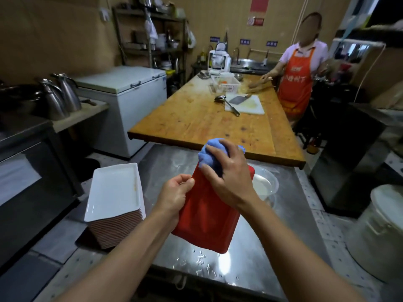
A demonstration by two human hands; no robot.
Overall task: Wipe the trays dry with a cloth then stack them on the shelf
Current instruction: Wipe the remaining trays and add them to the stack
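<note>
Both forearms bare, extended fwd from bottom of frame, converging toward centre. Left hand [176, 192]: wrist roughly straight, back of hand to camera, fingers curled, thumb on top, pinching the left edge of the tray [205, 216]; tray held tilted, clear of the surface below. Right hand [224, 171]: higher and farther fwd than left, wrist bent down, palm down, fingers spread and curled over the bunched cloth [212, 153], pressing it on the tray's far end. Right forearm crosses over the tray's right side. Hands close together, not touching.
</note>
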